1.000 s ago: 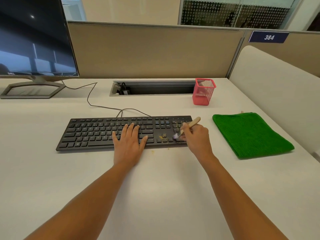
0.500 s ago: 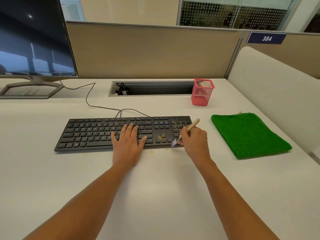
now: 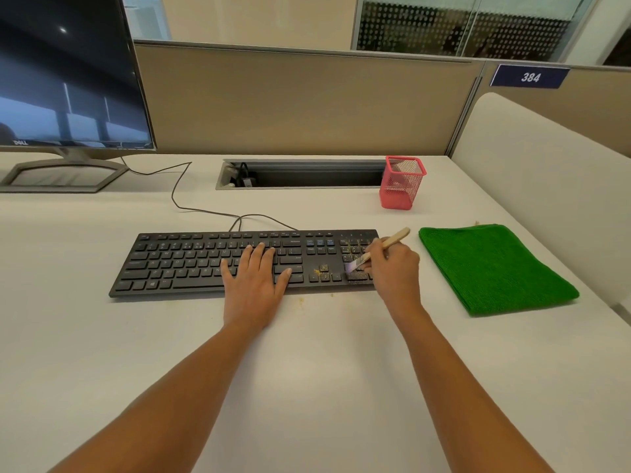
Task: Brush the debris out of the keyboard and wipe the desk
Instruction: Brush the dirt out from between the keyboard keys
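Left hand [image 3: 254, 278] flat on keyboard [image 3: 191, 264], right fingers [image 3: 377, 259] gripping brush [image 3: 382, 249]

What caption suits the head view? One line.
Right hand holds a brush to the crumb-strewn keyboard; left hand rests flat on its keys.

A blue sign [image 3: 530, 77] on the partition [image 3: 307, 104], far beyond the right hand's fingers [image 3: 375, 249], reads "384". The monitor [image 3: 68, 80], far left of the left hand's fingers [image 3: 264, 256], shows "DELL" on its lower bezel. The keyboard [image 3: 191, 264] legends under them are too blurred to read.
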`<state>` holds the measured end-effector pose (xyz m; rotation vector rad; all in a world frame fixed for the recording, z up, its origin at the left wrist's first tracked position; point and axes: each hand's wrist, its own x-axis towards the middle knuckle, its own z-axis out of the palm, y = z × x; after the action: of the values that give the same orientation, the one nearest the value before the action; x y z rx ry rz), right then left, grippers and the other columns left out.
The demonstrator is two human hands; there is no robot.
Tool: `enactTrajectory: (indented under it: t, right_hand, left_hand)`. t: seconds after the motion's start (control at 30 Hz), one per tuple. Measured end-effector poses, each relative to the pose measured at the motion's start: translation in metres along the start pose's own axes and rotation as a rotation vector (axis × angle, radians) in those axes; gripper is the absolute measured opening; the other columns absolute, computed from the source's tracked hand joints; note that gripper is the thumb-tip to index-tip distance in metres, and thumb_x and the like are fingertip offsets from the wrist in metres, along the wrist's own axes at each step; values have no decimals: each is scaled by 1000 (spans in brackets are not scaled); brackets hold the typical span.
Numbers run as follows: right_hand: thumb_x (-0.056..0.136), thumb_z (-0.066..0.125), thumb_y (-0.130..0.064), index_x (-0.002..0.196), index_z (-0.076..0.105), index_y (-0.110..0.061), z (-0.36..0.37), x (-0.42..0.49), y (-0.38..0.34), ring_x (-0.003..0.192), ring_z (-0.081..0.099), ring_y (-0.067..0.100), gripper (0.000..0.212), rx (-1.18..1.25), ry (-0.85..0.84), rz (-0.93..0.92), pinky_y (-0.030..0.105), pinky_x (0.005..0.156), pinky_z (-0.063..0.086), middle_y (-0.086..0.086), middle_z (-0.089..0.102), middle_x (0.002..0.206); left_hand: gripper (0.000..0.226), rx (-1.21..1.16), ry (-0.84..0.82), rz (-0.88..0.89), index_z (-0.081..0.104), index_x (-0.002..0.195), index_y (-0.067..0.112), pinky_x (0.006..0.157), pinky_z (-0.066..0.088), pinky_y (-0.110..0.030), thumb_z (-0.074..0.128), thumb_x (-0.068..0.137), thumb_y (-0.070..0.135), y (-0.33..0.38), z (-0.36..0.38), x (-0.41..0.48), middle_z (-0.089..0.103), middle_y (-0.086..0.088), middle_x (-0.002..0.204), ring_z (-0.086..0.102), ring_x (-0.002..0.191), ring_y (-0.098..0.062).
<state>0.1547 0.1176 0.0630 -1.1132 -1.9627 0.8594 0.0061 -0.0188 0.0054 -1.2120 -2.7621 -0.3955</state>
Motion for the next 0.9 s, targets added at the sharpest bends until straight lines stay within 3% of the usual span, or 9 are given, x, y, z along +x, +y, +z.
enactTrajectory:
  t: [0.1, 0.27, 0.47, 0.67, 0.9]
  right_hand:
    - [98, 42, -22, 89, 67, 8, 8, -3, -4, 73, 66, 32, 40, -55, -72, 2, 44, 71, 54, 21, 69, 79]
    - [98, 43, -20, 94, 68, 4, 16, -6, -10, 77, 70, 29, 35, 104, -197, 56, 41, 74, 57, 20, 70, 88]
    - [98, 43, -22, 89, 66, 7, 12, 2, -5, 72, 69, 32, 38, 110, -51, 95, 49, 71, 56, 20, 69, 81]
    - [98, 43, -20, 88, 66, 10, 18, -11, -11, 74, 69, 32, 38, 43, -189, 59, 47, 73, 56, 20, 69, 83]
    - [98, 42, -23, 88, 67, 6, 8, -5, -9, 73, 69, 29, 39, 38, -129, 62, 40, 69, 57, 19, 70, 82]
  left_hand:
    - [59, 3, -6, -2, 24, 148, 20, 115, 1, -52, 21, 98, 51, 1, 0, 0, 20, 2, 157, 8, 146, -16]
    - [59, 5, -10, -5, 23, 149, 20, 115, 1, -51, 21, 98, 51, 1, -1, 0, 19, 2, 157, 8, 146, -16]
    - [59, 6, -9, -2, 23, 149, 20, 115, 1, -51, 20, 98, 51, 1, -1, -1, 19, 2, 157, 8, 146, -16]
    - [60, 11, -10, -1, 23, 149, 20, 115, 2, -52, 20, 98, 51, 1, -1, -1, 19, 2, 157, 8, 146, -17]
    - [59, 9, -8, -4, 24, 148, 20, 115, 1, -51, 21, 98, 51, 1, -1, 0, 20, 2, 157, 9, 146, -17]
